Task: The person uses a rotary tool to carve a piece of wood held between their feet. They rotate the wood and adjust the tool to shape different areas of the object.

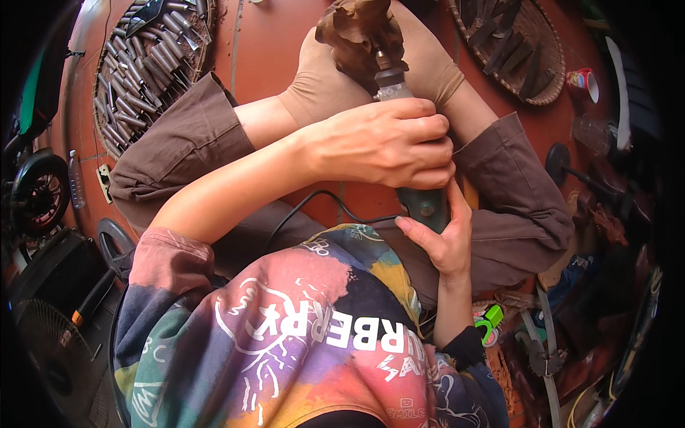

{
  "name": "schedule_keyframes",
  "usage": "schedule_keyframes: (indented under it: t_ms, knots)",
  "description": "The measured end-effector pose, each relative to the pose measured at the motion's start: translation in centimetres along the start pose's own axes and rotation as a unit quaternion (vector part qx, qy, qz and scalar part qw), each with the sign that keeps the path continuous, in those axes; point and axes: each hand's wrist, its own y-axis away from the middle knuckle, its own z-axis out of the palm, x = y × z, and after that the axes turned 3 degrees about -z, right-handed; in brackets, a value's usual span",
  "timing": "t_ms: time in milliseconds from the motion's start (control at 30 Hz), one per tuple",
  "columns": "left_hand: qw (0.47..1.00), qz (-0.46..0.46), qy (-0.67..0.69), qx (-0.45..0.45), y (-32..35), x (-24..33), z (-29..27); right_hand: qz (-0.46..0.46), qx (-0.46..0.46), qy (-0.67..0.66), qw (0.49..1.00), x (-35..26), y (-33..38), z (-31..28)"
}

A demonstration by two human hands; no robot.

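My left hand (403, 143) is wrapped over the front of a green rotary die grinder (424, 205), whose clear collar and dark nose stick out beyond my knuckles. Lower down, my right hand (449, 239) grips the rear of the grinder body, thumb on one side; part of its fingers is hidden behind the tool. The grinder's metal tip reaches a brown carved piece of wood (360, 32), clamped between my two sock-covered feet (325, 82). Whether the tip touches the wood I cannot tell. A black cord (314, 196) runs from near the tool toward my lap.
A round woven tray (100, 78) at the far left holds many cylindrical handled tools. Another basket (553, 89) at the far right holds dark flat strips. Nearby are a paper cup (584, 85), a plastic bottle (75, 178), a fan (53, 342) and a bright green object (489, 322).
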Motion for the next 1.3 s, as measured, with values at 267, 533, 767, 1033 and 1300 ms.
schedule_keyframes:
  t_ms: [267, 533, 767, 1033, 1300]
  knots:
    - [0.999, 0.026, 0.02, -0.035, 0.5, -0.2, -0.4, 0.004, 0.018, -0.03, 0.999, 1.1, 0.7, 1.5]
    - [0.998, 0.039, 0.022, -0.032, 0.6, -0.4, -0.5, 0.008, 0.026, -0.034, 0.999, 1.7, 0.9, 2.0]
    - [0.998, 0.042, 0.028, -0.04, 0.7, -0.5, -0.6, 0.018, 0.017, -0.043, 0.999, 1.5, 0.9, 2.1]
    - [0.997, 0.043, 0.031, -0.047, 1.1, -0.3, -0.4, 0.009, 0.025, -0.042, 0.999, 2.3, 1.0, 2.3]
    - [0.997, 0.046, 0.031, -0.045, 0.8, -0.1, -0.9, 0.034, 0.009, -0.046, 0.998, 1.7, 1.3, 2.0]
